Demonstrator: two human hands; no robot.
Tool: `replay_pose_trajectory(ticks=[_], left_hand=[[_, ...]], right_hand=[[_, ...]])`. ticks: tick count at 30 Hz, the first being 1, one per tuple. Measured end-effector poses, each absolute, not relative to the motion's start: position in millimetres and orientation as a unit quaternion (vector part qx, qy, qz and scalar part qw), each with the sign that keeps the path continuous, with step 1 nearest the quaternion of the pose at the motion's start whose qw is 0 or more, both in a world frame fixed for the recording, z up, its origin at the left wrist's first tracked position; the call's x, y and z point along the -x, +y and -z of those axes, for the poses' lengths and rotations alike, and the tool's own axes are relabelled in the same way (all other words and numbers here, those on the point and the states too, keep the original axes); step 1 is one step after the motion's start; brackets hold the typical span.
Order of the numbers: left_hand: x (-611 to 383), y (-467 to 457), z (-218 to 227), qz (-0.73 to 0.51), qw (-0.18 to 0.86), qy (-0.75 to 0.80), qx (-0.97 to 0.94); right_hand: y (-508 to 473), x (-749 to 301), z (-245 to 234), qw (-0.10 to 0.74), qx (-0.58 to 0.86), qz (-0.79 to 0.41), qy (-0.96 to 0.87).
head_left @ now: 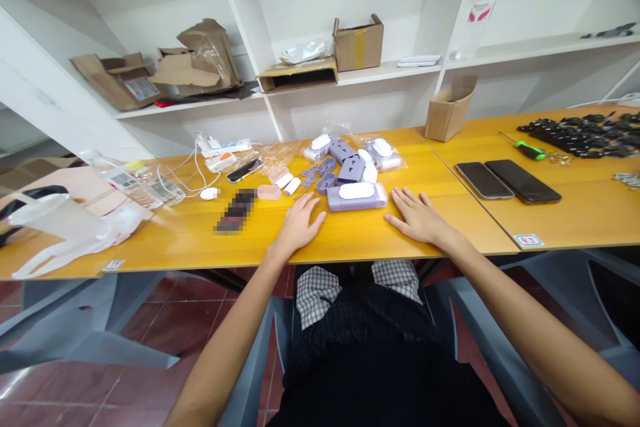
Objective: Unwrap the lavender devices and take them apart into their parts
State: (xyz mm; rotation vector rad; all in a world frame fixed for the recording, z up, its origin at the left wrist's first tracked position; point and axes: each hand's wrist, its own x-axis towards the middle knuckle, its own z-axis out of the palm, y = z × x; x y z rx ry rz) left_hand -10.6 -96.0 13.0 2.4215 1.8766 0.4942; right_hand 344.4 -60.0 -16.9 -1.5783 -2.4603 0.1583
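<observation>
The long yellow wooden worktop [190, 243] bears the left hand [299, 225] and right hand [417, 217], each grip spread flat, holding nothing. Between them, just beyond the fingertips, lies a lavender rectangular plastic case [357, 196], white-topped.

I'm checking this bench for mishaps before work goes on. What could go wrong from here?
Loose lilac parts lie just beyond the left hand; a careless sweep might scatter them. The lilac case sits between that hand and the right hand, fairly near the front edge of the table, so a nudge could perhaps drop it.
</observation>
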Motion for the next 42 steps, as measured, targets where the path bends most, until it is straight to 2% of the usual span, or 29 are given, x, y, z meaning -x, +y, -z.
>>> replay_pose_trajectory(ticks=[6,14,22,25,30,37,42], left_hand=[[2.9,-97.7,-7.8,-0.068,0.037,0.62,-0.781],[3.5,-99.8,-10.9,-0.072,0.047,0.621,-0.779],[-6.4,-104.4,-20.8,-0.085,0.118,0.611,-0.779],[-14.6,-112.8,-29.2,-0.123,0.132,0.568,-0.803],[-34.9,-121.7,-42.7,-0.218,0.167,0.434,-0.858],[-57.0,-107.8,-29.7,-0.228,0.148,0.453,-0.849],[-79.0,-112.0,-27.3,-0.218,0.23,0.335,-0.887]], right_hand=[[-59.3,-343.8,19.4,0.104,0.532,-0.047,-0.839],[-57.5,-347.3,24.2,0.114,0.525,-0.036,-0.842],[-59.9,-346.1,21.1,0.133,0.522,-0.034,-0.842],[-62.7,-347.6,15.4,0.187,0.525,-0.042,-0.829],[-65.9,-354.9,6.5,0.375,0.602,-0.024,-0.705],[-67.2,-355.7,5.9,0.375,0.63,-0.076,-0.676],[-64.3,-357.7,4.2,0.421,0.616,-0.13,-0.653]])
